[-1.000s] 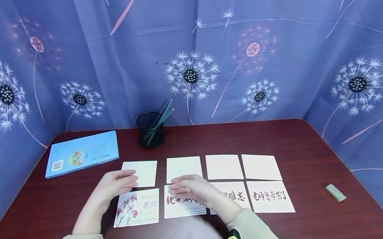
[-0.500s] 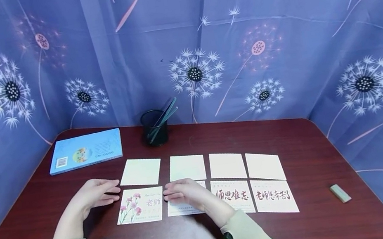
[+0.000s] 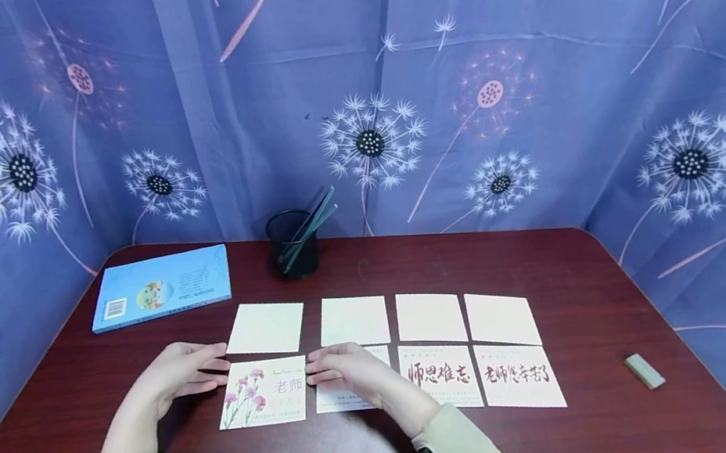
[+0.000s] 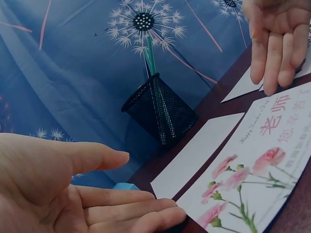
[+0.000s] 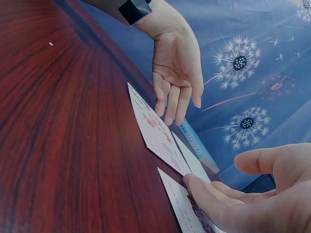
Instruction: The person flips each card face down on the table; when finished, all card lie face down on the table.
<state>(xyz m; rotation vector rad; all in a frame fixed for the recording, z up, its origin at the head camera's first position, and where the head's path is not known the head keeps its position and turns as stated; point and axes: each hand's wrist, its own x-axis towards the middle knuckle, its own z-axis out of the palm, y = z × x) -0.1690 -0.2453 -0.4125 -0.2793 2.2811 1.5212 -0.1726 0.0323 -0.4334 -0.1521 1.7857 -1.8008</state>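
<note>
A card printed with pink flowers and writing (image 3: 264, 392) lies flat at the left end of the front row, between the two hands. Beside its upper left edge is the left hand (image 3: 180, 374), fingers extended; the left wrist view shows the palm (image 4: 43, 194) facing the card. At the card's right edge, the right hand (image 3: 350, 371) has its fingertips at or very near that edge. It partly covers a second written card (image 3: 337, 400). Farther right lie two cards with dark red writing (image 3: 440, 377) (image 3: 518, 374). Neither hand holds anything.
Behind the printed cards runs a row of blank white cards (image 3: 353, 321). A blue book (image 3: 159, 286) lies at the back left, near a black mesh pen cup (image 3: 294, 257) holding pens. A small greenish block (image 3: 645, 370) rests at the right. A blue curtain (image 3: 288, 111) hangs behind.
The left hand has moved left, off the first blank card to the flower card's left side. The right hand has shifted left to that card's right edge. The last half second shows little movement.
</note>
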